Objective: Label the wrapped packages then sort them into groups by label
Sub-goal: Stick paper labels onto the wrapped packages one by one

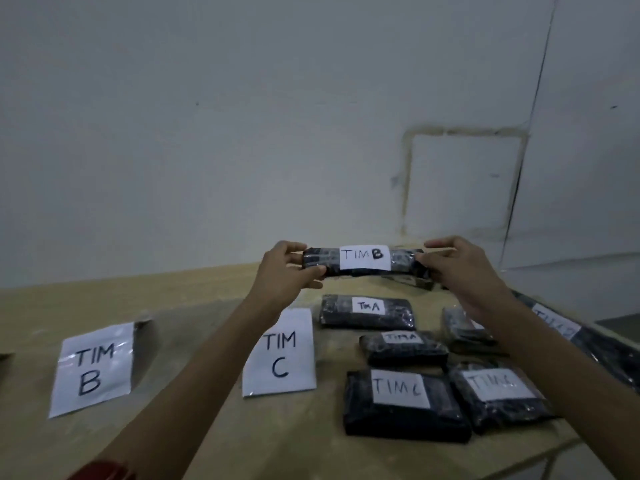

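Note:
I hold a black wrapped package (401, 262) up above the table, its white label reading "TIM B" facing me. My left hand (285, 271) grips its left end and my right hand (460, 268) grips its right end. Below lie several black wrapped packages: two labelled "TIM A" (367, 311) (403, 348) and two labelled "TIM C" (405, 405) (502, 393). A paper sign "TIM B" (91, 368) lies at the left and a sign "TIM C" (280, 355) in the middle.
The wooden table (194, 306) stands against a pale wall. More wrapped packages (465, 327) (588, 337) lie at the right, partly hidden by my right forearm. The table's right edge runs close to them.

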